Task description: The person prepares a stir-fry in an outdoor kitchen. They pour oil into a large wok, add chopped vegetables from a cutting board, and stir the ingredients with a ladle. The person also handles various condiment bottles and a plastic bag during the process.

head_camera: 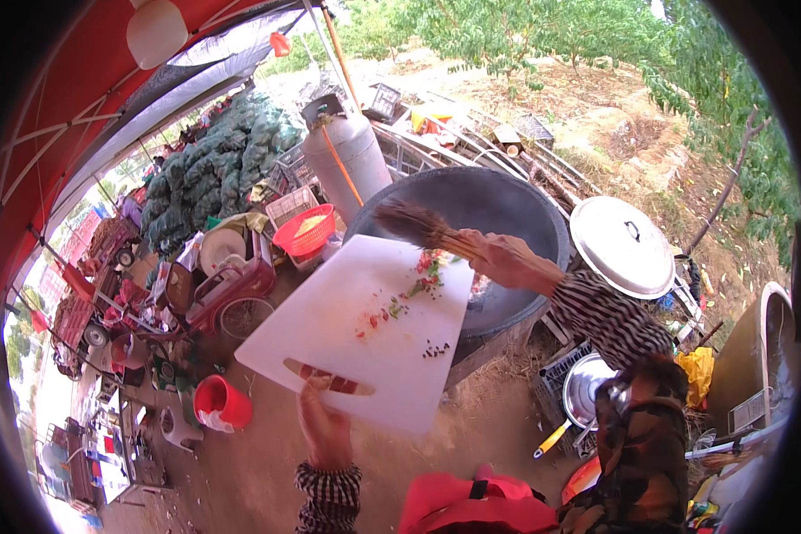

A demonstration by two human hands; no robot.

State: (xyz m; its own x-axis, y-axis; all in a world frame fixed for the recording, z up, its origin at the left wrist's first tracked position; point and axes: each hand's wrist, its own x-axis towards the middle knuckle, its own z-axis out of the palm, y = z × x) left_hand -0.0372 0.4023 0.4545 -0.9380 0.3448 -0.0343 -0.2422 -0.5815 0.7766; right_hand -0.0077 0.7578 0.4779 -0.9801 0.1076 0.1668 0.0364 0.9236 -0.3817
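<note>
My left hand [326,430] grips a white plastic cutting board [334,304] by the slot at its near end. Tilted, the board reaches over the near side of a large dark wok [507,190]. Chopped red and green pieces [427,275] lie towards its far corner, with small dark bits [435,350] near the right edge. In my right hand [517,263] is a straw-like brush [410,225], its bristles pointing left above the board's far edge. A few pieces show inside the wok beside the board; the board hides the rest of that side.
Behind the wok stands a gas cylinder [348,157]. A metal lid [621,248] lies to its right, above a pan [584,387] with a yellow handle. At left are a red plastic basket [305,235], a red bucket [221,402] and stacked green net sacks [207,163].
</note>
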